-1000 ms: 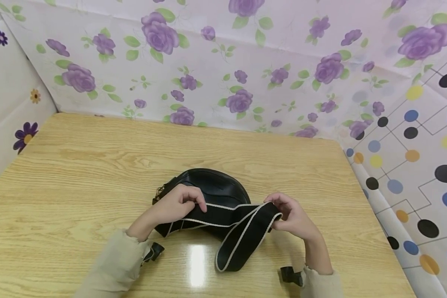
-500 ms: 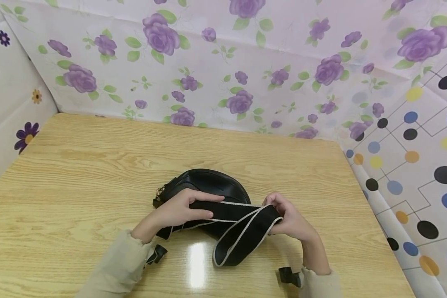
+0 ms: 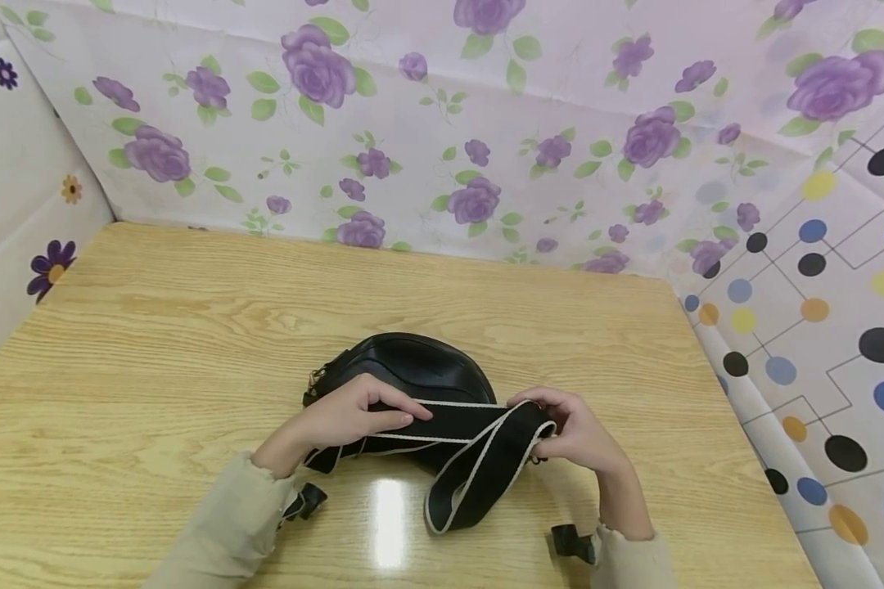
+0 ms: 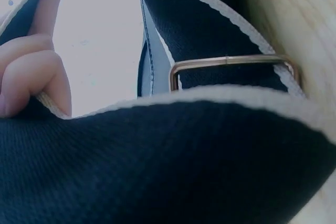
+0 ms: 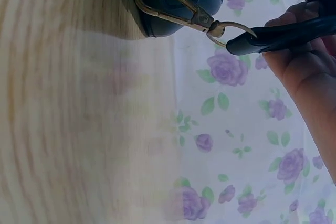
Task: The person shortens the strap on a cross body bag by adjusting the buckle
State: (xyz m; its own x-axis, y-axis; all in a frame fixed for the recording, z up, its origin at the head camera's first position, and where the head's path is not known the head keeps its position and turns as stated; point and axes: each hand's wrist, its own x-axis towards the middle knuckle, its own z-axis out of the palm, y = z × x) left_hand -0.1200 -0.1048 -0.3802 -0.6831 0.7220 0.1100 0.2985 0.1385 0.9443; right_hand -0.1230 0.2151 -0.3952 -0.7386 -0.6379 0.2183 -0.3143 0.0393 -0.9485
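Note:
A black bag (image 3: 412,360) with a curved top lies on the table in the head view. Its black strap (image 3: 442,421), edged in white, runs across the front and folds into a loop (image 3: 479,483) near the right side. My left hand (image 3: 346,409) holds the strap's left stretch between thumb and fingers; the left wrist view shows curled fingers (image 4: 31,72) at the strap edge. With thumb and fingers my right hand (image 3: 578,433) grips the strap by the fold. A metal slider (image 4: 226,61) sits on the strap, and a snap hook (image 5: 173,11) joins strap and bag.
The wooden table (image 3: 191,327) extends around the bag. Behind it stands a floral-printed sheet (image 3: 412,164), and a dotted sheet (image 3: 818,368) borders the right. Black wrist mounts (image 3: 305,501) hang by both sleeves.
My left hand has slid a little to the right along the strap, first spreading thumb and fingers, then bringing them closer. My right hand stays at the fold; the loop sways slightly.

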